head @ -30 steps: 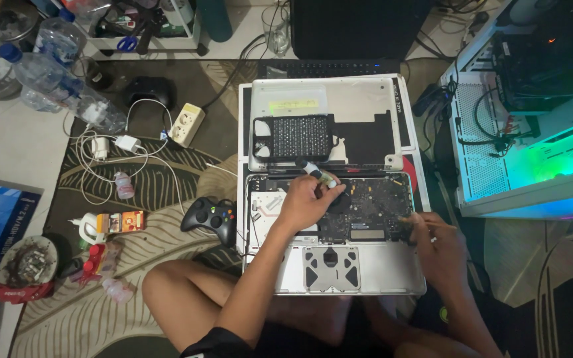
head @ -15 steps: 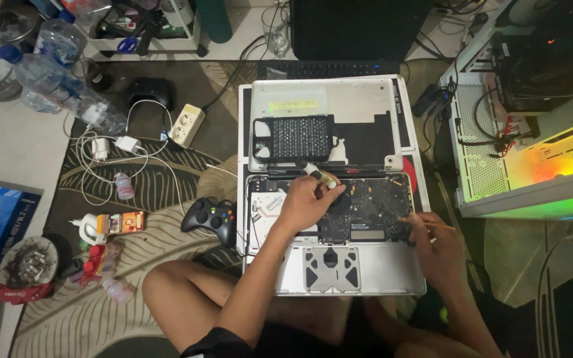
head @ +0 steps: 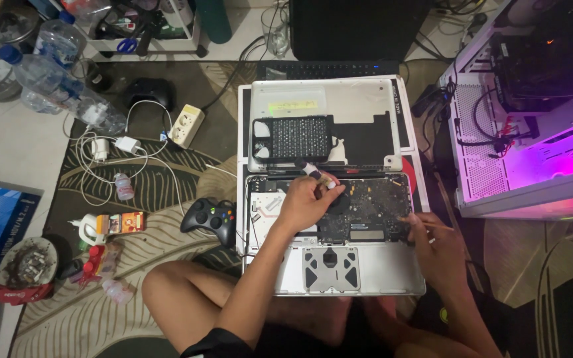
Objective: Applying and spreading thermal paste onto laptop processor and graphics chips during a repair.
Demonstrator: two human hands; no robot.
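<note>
Head view: an opened silver laptop base, its dark circuit board exposed, was laid on the floor between the person's knees, within easy reach. The left hand was curled shut on a small white-tipped tool at the board's eleven o'clock. The right hand was pinched on a thin stick at three o'clock, wrist resting low.
</note>
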